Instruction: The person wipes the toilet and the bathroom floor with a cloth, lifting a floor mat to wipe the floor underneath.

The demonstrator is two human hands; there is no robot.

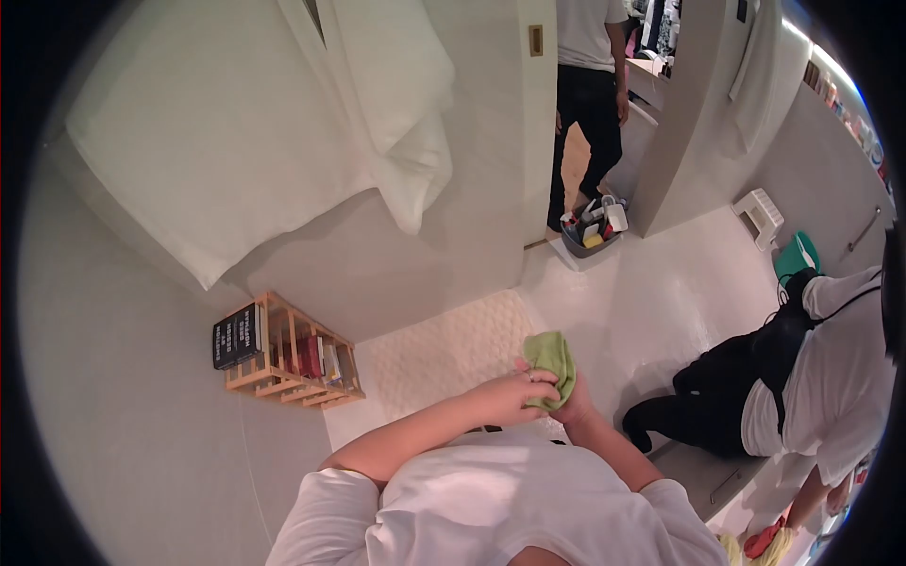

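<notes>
A green cloth (551,363) is bunched up in front of my chest, between my two hands. My left hand (525,394) is closed on its near left side, fingers wrapped over the fabric. From the right, my right hand (578,404) grips the same cloth at its lower edge; part of those fingers is hidden behind the fabric.
A wooden rack (293,354) with books stands by the left wall, beside a pale textured mat (453,344). A caddy (593,231) of bottles sits in the doorway near a standing person. Another person bends over the counter at right, near a green bucket (797,257) and white stool (758,217).
</notes>
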